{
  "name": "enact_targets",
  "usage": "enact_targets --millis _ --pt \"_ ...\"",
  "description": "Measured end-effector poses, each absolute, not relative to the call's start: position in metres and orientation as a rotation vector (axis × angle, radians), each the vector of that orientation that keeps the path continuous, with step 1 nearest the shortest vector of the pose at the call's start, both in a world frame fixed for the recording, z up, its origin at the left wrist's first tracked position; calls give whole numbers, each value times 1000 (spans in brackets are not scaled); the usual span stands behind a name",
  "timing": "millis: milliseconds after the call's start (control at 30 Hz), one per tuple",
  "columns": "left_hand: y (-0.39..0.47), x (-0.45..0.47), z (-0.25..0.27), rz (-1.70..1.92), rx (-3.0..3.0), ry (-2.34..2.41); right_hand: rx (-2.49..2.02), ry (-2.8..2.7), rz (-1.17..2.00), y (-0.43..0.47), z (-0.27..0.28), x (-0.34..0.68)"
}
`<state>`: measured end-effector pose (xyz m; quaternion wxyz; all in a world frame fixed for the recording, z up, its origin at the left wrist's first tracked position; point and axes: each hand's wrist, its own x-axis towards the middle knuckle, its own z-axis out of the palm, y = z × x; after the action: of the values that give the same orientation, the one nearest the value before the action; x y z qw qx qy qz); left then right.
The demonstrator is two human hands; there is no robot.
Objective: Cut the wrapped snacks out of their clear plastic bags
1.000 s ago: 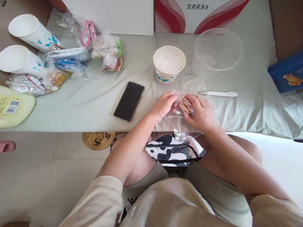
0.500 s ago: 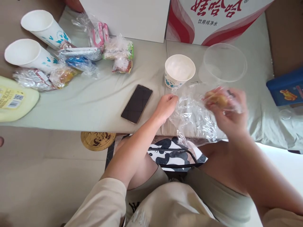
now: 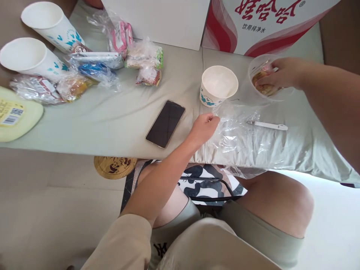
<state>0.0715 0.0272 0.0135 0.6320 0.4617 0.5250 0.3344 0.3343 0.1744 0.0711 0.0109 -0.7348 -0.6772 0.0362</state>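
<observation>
My left hand [image 3: 206,125] is closed in a pinch on the edge of a clear plastic bag [image 3: 233,131], which lies crumpled over the table's front edge. At the right, my right hand [image 3: 284,73] reaches into a clear plastic bowl [image 3: 254,63]. Its fingers are closed around a yellowish-brown snack in a clear wrapper with pink-red parts [image 3: 266,84], low inside the bowl. Between my hands stands a white paper bowl [image 3: 219,84] with a blue leaf print. A slim white-handled cutter [image 3: 268,125] rests on the bag's right side.
A phone [image 3: 165,123] lies left of my left hand. Several wrapped snacks [image 3: 144,56] are grouped farther left, beside two paper cups [image 3: 25,56] and a pale yellow bottle [image 3: 19,116]. A white and red carton [image 3: 261,30] stands at the back.
My right hand has carried the wrapped snack from above the bag away and rightward into the clear bowl. The cutter now shows on the bag. My left hand keeps its pinch.
</observation>
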Motion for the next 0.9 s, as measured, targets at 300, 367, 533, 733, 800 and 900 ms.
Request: enact_targets --millis 300,367,533,733,800,900 --pt "28 68 13 754 1040 1177 -2632 -1769 612 162 79 289" --pt "29 67 9 778 1067 1155 -2541 -1838 321 149 85 289" --pt "31 66 0 811 1114 1140 -1913 -2025 255 65 88 294" --pt "32 67 -5 801 1161 1163 -1929 -2363 520 -33 54 317" --pt "32 67 -5 776 1194 1170 -2008 -2238 462 -44 43 325" --pt "31 66 -5 747 1240 1180 -2156 -1849 193 -47 30 334"
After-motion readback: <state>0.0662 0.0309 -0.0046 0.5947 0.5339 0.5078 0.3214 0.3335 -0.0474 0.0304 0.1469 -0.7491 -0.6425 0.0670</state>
